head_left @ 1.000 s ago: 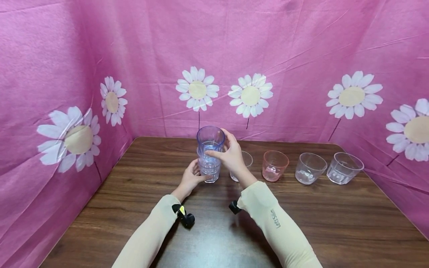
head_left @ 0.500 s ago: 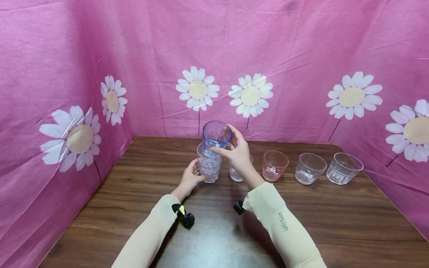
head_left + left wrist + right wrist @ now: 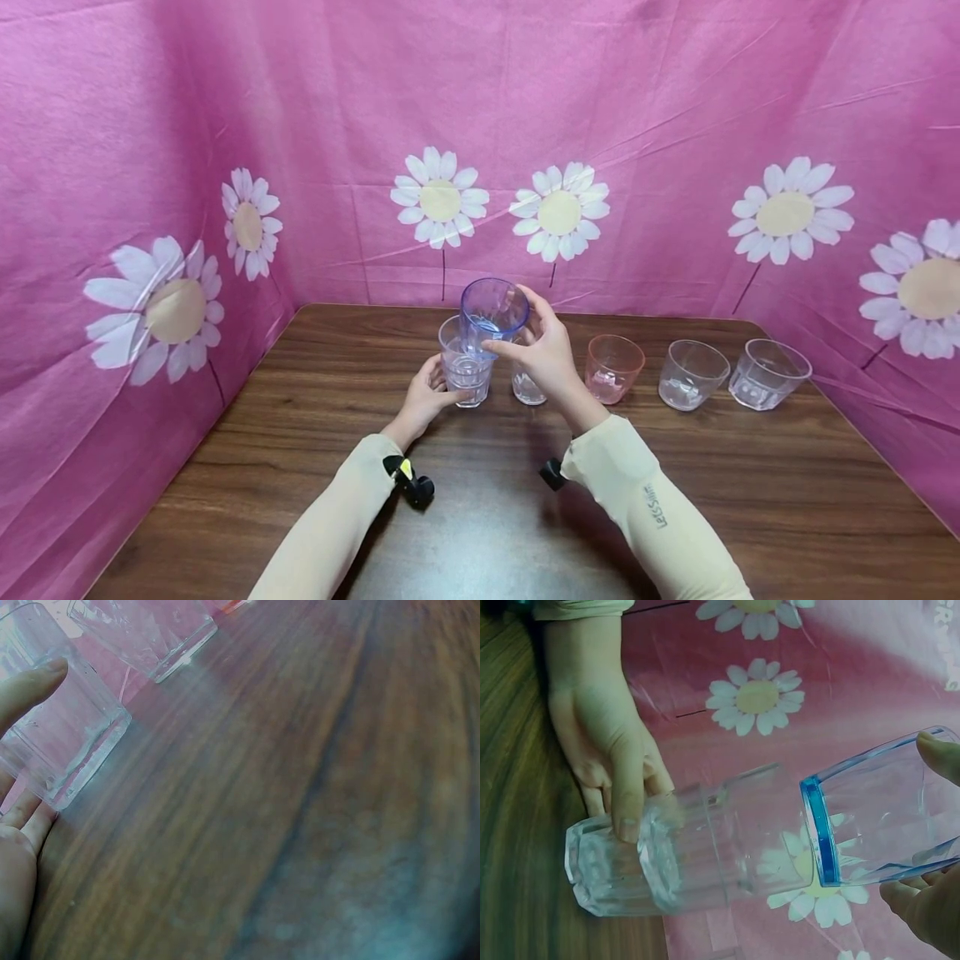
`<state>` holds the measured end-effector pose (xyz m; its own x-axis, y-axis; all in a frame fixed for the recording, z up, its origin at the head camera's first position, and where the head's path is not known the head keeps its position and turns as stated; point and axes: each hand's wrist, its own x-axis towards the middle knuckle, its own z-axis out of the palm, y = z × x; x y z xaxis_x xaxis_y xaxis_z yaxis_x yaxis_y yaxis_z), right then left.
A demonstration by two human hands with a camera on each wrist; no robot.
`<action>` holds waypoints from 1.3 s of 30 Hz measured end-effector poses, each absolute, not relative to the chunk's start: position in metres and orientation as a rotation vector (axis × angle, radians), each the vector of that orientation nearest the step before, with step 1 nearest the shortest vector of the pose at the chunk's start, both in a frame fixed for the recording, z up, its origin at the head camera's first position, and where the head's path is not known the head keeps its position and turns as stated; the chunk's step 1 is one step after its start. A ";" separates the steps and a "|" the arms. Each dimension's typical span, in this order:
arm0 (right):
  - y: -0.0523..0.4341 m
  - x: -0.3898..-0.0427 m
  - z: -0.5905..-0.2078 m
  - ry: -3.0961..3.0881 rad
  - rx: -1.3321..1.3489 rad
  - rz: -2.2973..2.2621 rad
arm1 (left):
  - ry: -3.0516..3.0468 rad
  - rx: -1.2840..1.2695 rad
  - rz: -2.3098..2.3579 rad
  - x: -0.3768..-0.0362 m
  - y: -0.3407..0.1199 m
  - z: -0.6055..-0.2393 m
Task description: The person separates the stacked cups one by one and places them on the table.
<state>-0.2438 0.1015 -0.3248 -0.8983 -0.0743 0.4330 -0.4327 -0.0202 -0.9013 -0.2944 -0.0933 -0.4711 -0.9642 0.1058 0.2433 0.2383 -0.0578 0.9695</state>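
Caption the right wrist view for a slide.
Left hand grips stacked clear cups; right hand holds a blue-tinted cup near their rim.

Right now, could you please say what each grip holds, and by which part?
The right grip holds the blue cup by its side walls; the left grip holds the stacked clear cups low on the side.

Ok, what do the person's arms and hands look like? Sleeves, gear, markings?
Left hand and right hand: bare, no gloves. Both arms wear pale cream sleeves ending at the wrist. Right sleeve has dark lettering, roughly "LetsSlim". Small black unit at each wrist; the left unit has a yellow patch beside it, the right unit shows none. No cables visible.
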 end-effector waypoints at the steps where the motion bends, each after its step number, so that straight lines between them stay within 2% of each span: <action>1: 0.103 -0.243 -0.325 -2.009 0.536 1.995 | -2.093 -0.385 -2.183 -0.294 -0.093 -0.471; 39: 0.149 -0.202 -0.356 -2.102 0.563 1.907 | -2.061 -0.395 -2.205 -0.294 -0.092 -0.472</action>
